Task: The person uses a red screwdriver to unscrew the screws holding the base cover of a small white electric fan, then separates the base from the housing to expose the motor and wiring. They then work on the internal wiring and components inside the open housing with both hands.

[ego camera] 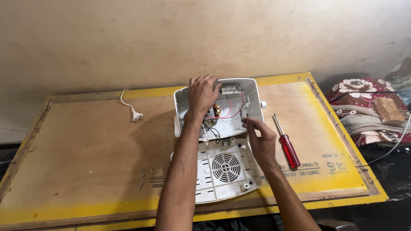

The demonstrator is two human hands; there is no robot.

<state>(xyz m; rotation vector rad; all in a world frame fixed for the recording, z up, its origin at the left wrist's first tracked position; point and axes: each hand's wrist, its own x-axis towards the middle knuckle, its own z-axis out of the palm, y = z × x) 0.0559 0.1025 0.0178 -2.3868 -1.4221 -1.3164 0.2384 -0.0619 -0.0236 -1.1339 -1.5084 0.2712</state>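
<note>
White appliance casing (252,96) lies opened on the plywood surface (85,145), its vented back cover (224,171) laid flat just in front. Left hand (203,94) spreads over the casing's inside, steadying it. Right hand (261,137) pinches a thin wire (243,114) by the fingertips. Red screwdriver (287,145) rests beside; loose screws (145,175) sit apart, left.

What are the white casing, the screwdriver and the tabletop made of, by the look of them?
White casing: probably moulded plastic, smooth and matt, with a moulded vent grille. Screwdriver: translucent red handle, likely plastic, and a thin shiny metal shaft. Tabletop: brown plywood or hardboard, dull, with yellow painted edges.
</note>
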